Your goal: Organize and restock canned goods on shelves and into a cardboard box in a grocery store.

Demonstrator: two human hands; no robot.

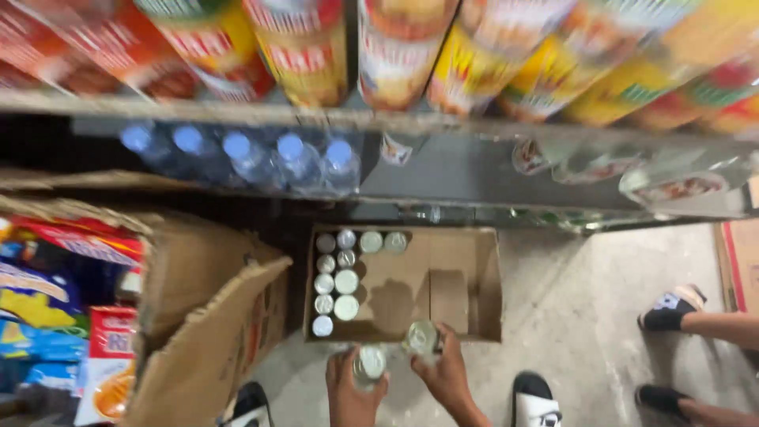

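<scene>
Two small silver-topped cans sit in the hands at the near edge of an open cardboard box [466, 277] on the floor. The left hand [350, 393] is wrapped around one can [369, 364], fingers curled about its side, its lid facing up. The right hand [447, 372] grips the other can [421, 338] just right of the first and a little farther off, right at the box's near wall; both cans are blurred. Inside the box, along its left side, more cans [336, 273] stand upright in two rows, with a few across the far left corner; the right part of the box shows bare cardboard. To the left stands a larger open carton [213, 316] filled with colourful packets. Beyond the box, a low shelf holds blue-capped water bottles [245, 154], and the shelf above carries red and yellow packages [395, 47]. Sandalled feet [536, 399] show at the near edge, and another person's feet [672, 312] at the right
</scene>
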